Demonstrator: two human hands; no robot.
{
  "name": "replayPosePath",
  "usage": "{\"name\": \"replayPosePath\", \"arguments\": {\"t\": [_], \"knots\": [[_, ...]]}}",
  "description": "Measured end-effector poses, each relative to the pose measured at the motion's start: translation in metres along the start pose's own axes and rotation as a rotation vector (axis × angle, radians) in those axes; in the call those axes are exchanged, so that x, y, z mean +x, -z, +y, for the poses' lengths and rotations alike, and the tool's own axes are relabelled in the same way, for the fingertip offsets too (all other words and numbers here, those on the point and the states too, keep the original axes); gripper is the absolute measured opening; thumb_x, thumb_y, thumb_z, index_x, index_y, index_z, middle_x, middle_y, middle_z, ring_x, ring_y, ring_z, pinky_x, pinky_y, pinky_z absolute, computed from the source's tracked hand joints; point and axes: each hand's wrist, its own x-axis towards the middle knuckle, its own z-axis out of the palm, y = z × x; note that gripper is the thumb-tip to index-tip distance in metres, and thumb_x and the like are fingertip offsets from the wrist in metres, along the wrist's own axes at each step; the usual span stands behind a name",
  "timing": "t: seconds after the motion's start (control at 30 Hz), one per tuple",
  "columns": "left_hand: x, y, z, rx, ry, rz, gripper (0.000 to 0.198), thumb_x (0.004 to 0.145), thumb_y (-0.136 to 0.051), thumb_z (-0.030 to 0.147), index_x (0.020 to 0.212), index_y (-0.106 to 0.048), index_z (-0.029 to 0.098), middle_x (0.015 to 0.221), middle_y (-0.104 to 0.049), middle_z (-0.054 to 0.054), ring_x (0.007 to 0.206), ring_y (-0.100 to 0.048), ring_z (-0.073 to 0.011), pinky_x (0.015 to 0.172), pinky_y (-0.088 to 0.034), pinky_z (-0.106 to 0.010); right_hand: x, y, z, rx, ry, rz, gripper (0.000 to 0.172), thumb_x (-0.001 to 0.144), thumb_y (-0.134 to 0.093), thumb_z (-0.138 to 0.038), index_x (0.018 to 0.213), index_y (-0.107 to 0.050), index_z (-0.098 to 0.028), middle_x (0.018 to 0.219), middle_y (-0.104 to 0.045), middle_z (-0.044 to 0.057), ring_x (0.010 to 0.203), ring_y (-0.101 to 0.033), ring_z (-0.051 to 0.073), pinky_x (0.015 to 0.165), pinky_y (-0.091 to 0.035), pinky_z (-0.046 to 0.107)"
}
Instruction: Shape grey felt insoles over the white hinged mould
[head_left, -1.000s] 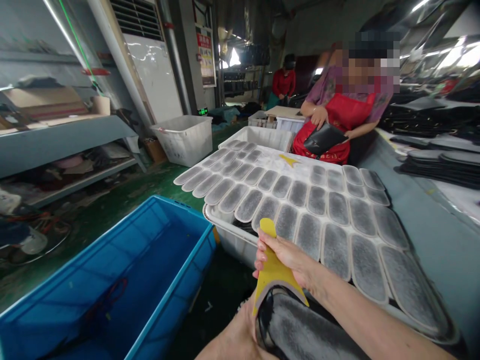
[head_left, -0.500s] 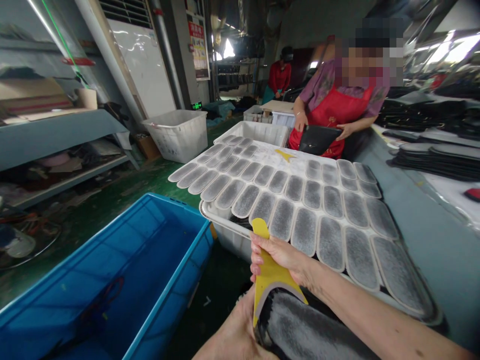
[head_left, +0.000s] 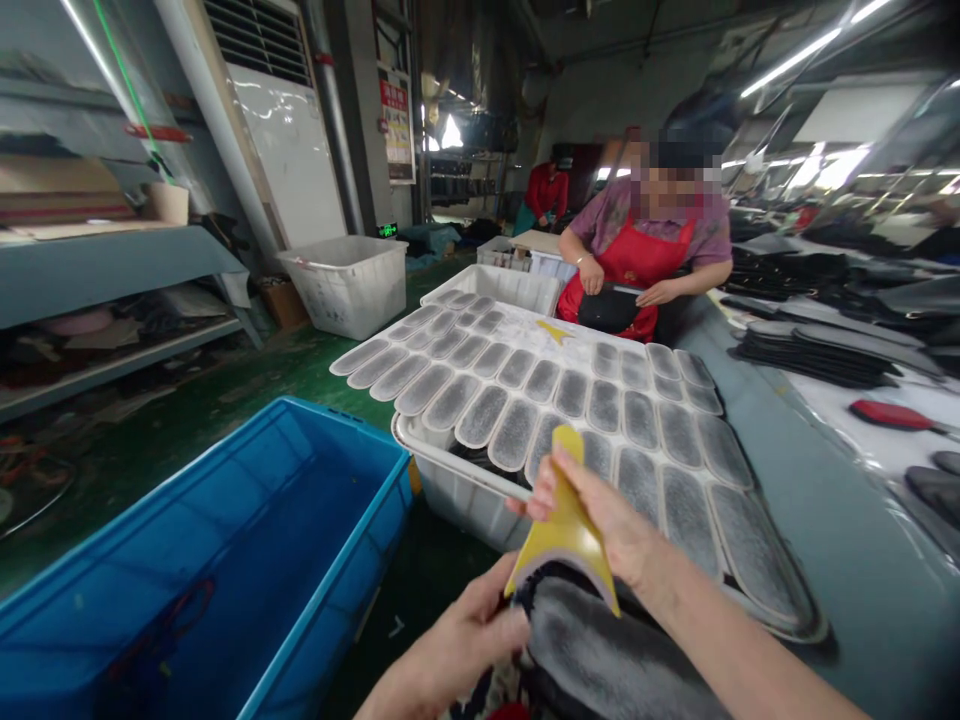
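The right hand [head_left: 611,520] has swung the scraper [head_left: 566,535] up and rightward, pinched tight, just before the bin's [head_left: 450,470] near edge. The left hand [head_left: 450,650] has risen into view and grips the insole [head_left: 592,650] under the scraper's wide end.

Down at the bottom centre of the frame there's the person's bare left hand [head_left: 457,650] with a short stretch of sleeveless wrist, and from the lower right the bare right hand [head_left: 611,525] on a long sleeveless forearm [head_left: 735,650], short plain nails showing on its fingers [head_left: 541,497].
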Motion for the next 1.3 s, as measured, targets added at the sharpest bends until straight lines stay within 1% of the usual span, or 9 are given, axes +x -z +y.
{"name": "replayPosePath", "arguments": {"t": [0.1,0.17,0.27,0.53,0.7,0.97,1.07,1.17,1.3], "knots": [[0.006,0.000,0.005,0.149,0.025,0.152,0.043,0.096,-0.043,0.053,0.112,-0.064,0.020,0.107,-0.064,-0.004,0.106,-0.056,-0.0229,0.096,-0.040,-0.035,-0.033,0.001,-0.028,0.053,0.294,0.144,0.026,0.086,-0.065,-0.045,0.075,-0.054,-0.024,0.059,-0.048,-0.008,0.061,-0.051,0.009,0.089,-0.047,0.032],[0.013,-0.003,0.011,0.289,0.039,0.139,0.042,0.095,-0.045,0.053,0.110,-0.064,0.019,0.101,-0.064,-0.003,0.100,-0.056,-0.0219,0.091,-0.040,-0.033,-0.060,0.001,-0.038,-0.044,0.462,0.272,0.018,0.087,-0.064,-0.042,0.082,-0.057,-0.026,0.061,-0.049,-0.006,0.064,-0.050,0.012,0.087,-0.048,0.034],[0.021,-0.009,0.016,0.416,0.034,0.088,0.041,0.092,-0.051,0.051,0.110,-0.068,0.018,0.105,-0.065,-0.004,0.104,-0.054,-0.0234,0.094,-0.037,-0.032,-0.098,-0.003,-0.031,-0.215,0.588,0.349,0.027,0.087,-0.063,-0.042,0.071,-0.053,-0.023,0.063,-0.046,-0.003,0.063,-0.046,0.013,0.081,-0.048,0.033],[0.029,-0.010,0.007,0.371,0.051,0.133,0.044,0.085,-0.058,0.052,0.102,-0.073,0.015,0.087,-0.065,-0.004,0.085,-0.055,-0.0198,0.082,-0.039,-0.030,-0.123,-0.015,0.022,-0.447,0.616,0.284,0.038,0.097,-0.046,-0.041,0.064,-0.043,-0.022,0.065,-0.042,-0.001,0.065,-0.043,0.016,0.072,-0.041,0.032],[0.033,-0.010,0.012,0.298,0.126,0.119,0.049,0.081,-0.060,0.058,0.091,-0.074,0.012,0.074,-0.064,-0.003,0.072,-0.054,-0.0169,0.072,-0.039,-0.028,-0.129,-0.019,0.026,-0.477,0.647,0.301,0.042,0.098,-0.043,-0.043,0.062,-0.041,-0.022,0.062,-0.040,-0.001,0.063,-0.042,0.017,0.070,-0.040,0.034],[0.048,-0.011,0.005,0.221,0.178,0.126,0.034,0.068,-0.071,0.043,0.085,-0.077,0.014,0.065,-0.065,-0.001,0.063,-0.053,-0.0156,0.066,-0.038,-0.028,-0.131,-0.022,0.025,-0.532,0.506,0.379,0.046,0.089,-0.055,-0.056,0.060,-0.043,-0.023,0.062,-0.040,-0.001,0.061,-0.042,0.017,0.068,-0.044,0.035],[0.047,-0.008,0.000,0.149,0.198,0.121,0.038,0.067,-0.072,0.043,0.090,-0.078,0.013,0.069,-0.070,-0.004,0.064,-0.058,-0.0180,0.067,-0.043,-0.030,-0.136,-0.019,0.027,-0.565,0.551,0.362,0.045,0.089,-0.056,-0.056,0.059,-0.045,-0.023,0.061,-0.041,-0.001,0.061,-0.043,0.017,0.070,-0.046,0.035],[0.041,-0.005,-0.004,0.073,0.188,0.103,0.048,0.076,-0.067,0.053,0.098,-0.076,0.012,0.084,-0.074,-0.009,0.077,-0.064,-0.0219,0.078,-0.047,-0.033,-0.140,-0.024,0.046,-0.782,0.766,0.300,0.042,0.096,-0.044,-0.049,0.063,-0.049,-0.025,0.061,-0.045,0.001,0.062,-0.047,0.019,0.070,-0.046,0.035],[0.031,-0.001,-0.011,-0.038,0.148,0.102,0.067,0.085,-0.047,0.068,0.109,-0.072,0.011,0.100,-0.073,-0.013,0.093,-0.066,-0.0258,0.092,-0.046,-0.037,-0.123,-0.046,0.099,-1.360,1.126,-0.139,0.041,0.102,-0.029,-0.026,0.068,-0.051,-0.026,0.062,-0.048,0.000,0.061,-0.048,0.018,0.065,-0.046,0.029]]}}
